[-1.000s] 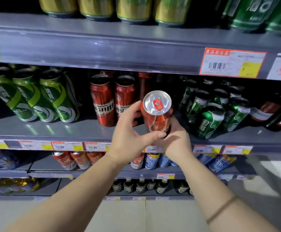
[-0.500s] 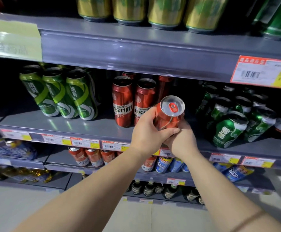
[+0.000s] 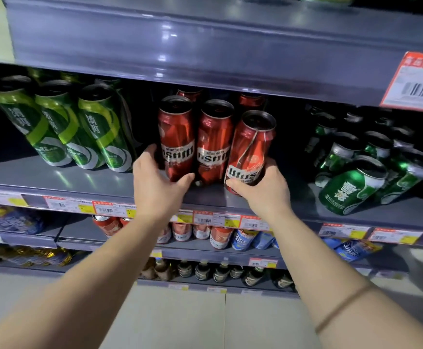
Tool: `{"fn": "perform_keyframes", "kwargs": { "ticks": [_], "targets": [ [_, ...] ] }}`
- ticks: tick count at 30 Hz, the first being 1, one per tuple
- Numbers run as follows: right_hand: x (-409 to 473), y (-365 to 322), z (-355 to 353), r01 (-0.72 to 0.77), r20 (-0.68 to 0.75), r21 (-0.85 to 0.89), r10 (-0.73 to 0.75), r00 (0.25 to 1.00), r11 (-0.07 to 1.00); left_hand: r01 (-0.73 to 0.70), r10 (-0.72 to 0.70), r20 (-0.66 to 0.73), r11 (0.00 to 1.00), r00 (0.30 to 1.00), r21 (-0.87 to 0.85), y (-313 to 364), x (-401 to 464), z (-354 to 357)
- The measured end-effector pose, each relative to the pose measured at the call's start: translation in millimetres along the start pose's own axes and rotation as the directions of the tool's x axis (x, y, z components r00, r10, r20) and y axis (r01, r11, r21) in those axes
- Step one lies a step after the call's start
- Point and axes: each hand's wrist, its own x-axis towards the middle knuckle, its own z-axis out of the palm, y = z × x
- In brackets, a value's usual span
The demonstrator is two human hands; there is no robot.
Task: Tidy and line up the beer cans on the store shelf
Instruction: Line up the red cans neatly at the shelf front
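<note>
Three tall red beer cans stand in a front row on the grey middle shelf [image 3: 54,177]. My right hand [image 3: 263,190] grips the base of the rightmost red can [image 3: 252,144], which stands on the shelf leaning slightly left. My left hand [image 3: 160,182] wraps around the lower part of the leftmost red can [image 3: 176,132], thumb in front and fingers behind. The middle red can [image 3: 214,139] stands between them. More red cans sit in the dark behind.
Three light green cans [image 3: 62,127] stand in a row to the left. Dark green cans [image 3: 351,182] crowd the right side. The upper shelf's edge [image 3: 205,46] overhangs closely. Lower shelves hold red and blue cans and bottles.
The red can that both hands held tilted in front of the shelf now stands beside the two others. My left hand has moved off it to the leftmost can.
</note>
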Motion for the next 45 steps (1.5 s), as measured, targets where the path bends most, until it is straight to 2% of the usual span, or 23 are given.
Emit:
{"fn": "perform_keyframes", "kwargs": {
  "ticks": [3,8,16,27,33,37,39,41,43,45],
  "targets": [
    [3.4,-0.9,3.2,0.006,-0.019,0.058,-0.005,1.0,0.998,-0.002,-0.003,0.14,0.999,0.99,0.035,-5.9,13.2,1.1],
    [6.0,3.2,6.3,-0.021,0.041,-0.021,0.022,0.999,1.0,0.031,-0.052,0.121,0.984,0.991,0.174,-11.7,20.8,2.3],
    [13.9,-2.1,17.9,-0.1,-0.055,-0.042,0.097,0.994,0.994,0.029,-0.052,0.105,0.977,0.993,0.209,-16.3,22.3,4.4],
    [14.5,-2.1,19.4,-0.084,-0.038,-0.096,0.08,0.996,0.992,0.055,-0.08,0.094,0.97,0.992,0.237,-14.9,16.9,4.7],
    [6.0,2.9,12.2,-0.051,-0.044,-0.006,0.05,0.998,0.999,0.043,-0.074,0.116,0.968,0.991,0.247,-14.6,18.8,4.3],
    [-6.0,8.3,12.7,-0.013,-0.093,-0.008,0.012,0.996,1.0,0.052,-0.089,0.14,0.967,0.986,0.25,-13.9,18.0,5.4],
    [-12.2,11.2,12.7,-0.001,-0.11,0.01,0.002,0.994,1.0,0.036,-0.066,0.111,0.967,0.992,0.252,-12.5,14.2,5.7],
    [-19.4,15.6,11.4,0.012,-0.129,0.029,-0.008,0.992,1.0,0.008,-0.01,0.008,0.968,1.0,0.25,-9.8,3.3,6.2],
    [-26.0,21.2,8.5,0.022,-0.147,0.028,-0.017,0.989,0.999,-0.09,0.106,-0.062,0.97,0.992,0.226,-6.1,-13.7,9.3],
    [-31.2,25.9,3.3,0.028,-0.154,0.033,-0.022,0.988,0.999,-0.216,0.226,-0.028,0.956,0.974,0.201,-0.8,-32.6,16.6]
  ]
}}
